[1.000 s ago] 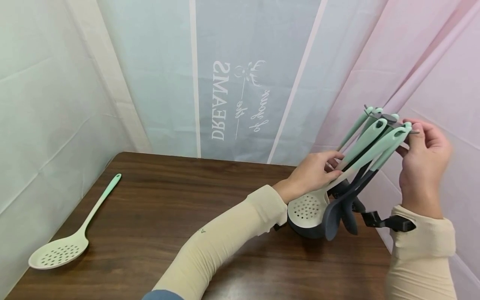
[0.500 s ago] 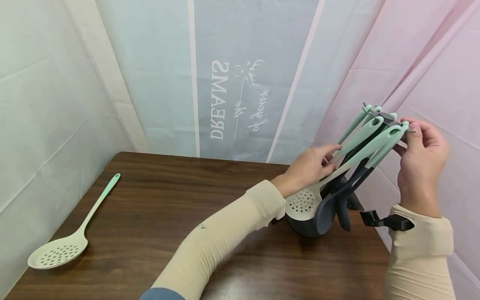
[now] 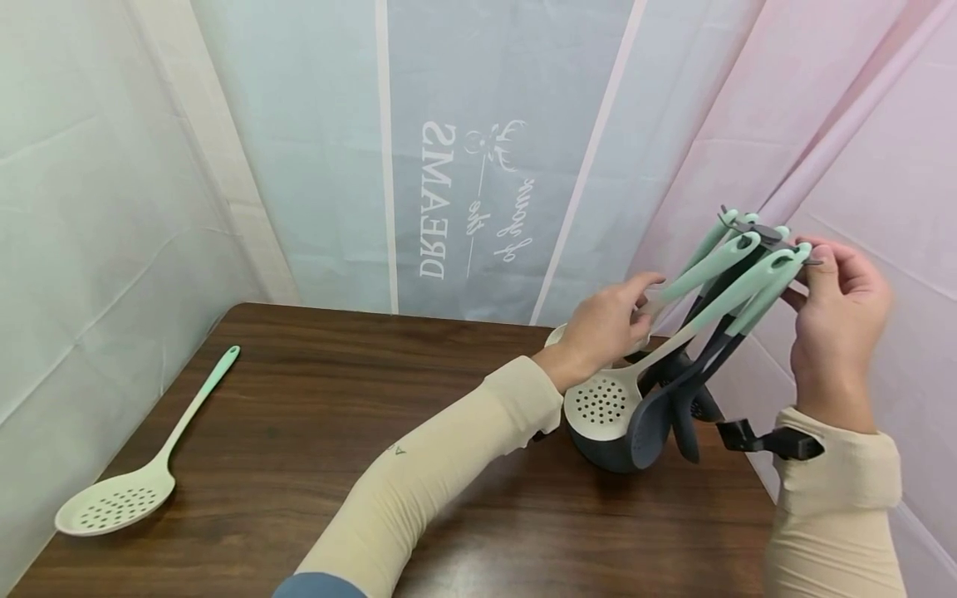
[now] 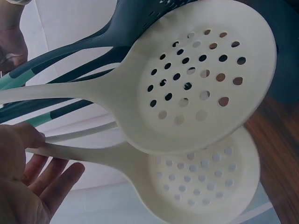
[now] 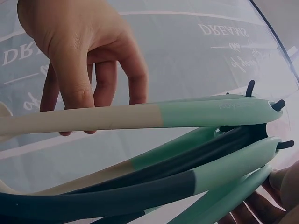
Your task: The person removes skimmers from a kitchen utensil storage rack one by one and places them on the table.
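Observation:
My left hand pinches the cream neck of a slotted skimmer between thumb and fingers. Its mint handle end is still at the top of a dark utensil rack, its round perforated head mostly behind the hand in the head view. A second cream skimmer hangs in front of it, overlapping it in the left wrist view. My right hand pinches the rack's top at a hook, beside a mint handle end. Dark-headed utensils, including a spoon, hang on the rack's near side.
Another cream skimmer with a mint handle lies at the left of the brown wooden table. The rack's dark rounded base stands near the right edge. Fabric curtains enclose the back and sides.
My left hand has shifted left and slightly up, drawing the rear skimmer's neck away from the others; its head edge now shows behind the hand. My right hand stays at the rack top.

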The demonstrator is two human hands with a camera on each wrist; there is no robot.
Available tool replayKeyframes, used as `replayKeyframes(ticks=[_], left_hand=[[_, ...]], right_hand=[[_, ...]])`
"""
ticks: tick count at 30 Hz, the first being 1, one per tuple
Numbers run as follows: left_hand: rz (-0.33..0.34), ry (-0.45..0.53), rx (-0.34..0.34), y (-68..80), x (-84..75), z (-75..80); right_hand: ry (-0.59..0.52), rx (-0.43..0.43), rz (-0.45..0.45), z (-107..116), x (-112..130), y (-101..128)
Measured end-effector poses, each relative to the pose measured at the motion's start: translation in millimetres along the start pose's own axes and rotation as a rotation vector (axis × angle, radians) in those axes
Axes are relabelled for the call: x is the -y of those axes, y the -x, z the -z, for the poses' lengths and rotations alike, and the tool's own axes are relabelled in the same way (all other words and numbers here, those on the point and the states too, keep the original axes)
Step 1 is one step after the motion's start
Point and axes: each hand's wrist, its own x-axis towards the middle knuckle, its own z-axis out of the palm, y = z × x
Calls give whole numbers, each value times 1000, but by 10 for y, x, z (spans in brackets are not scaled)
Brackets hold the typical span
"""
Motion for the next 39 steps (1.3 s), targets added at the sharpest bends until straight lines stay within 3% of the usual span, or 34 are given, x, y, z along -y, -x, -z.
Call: replayKeyframes(ticks=[8, 12, 29, 39], left_hand=[[-96, -92, -119, 39, 86, 61], [-121, -87, -130, 43, 122, 88], [-90, -49, 3, 106, 90, 365], [-86, 33, 34, 177, -11, 380]], right_hand=[[20, -4, -4, 9, 0, 12], [14, -3, 1, 5, 2, 19], [32, -6, 6, -12, -2, 43], [6, -7, 14, -16, -11, 36]])
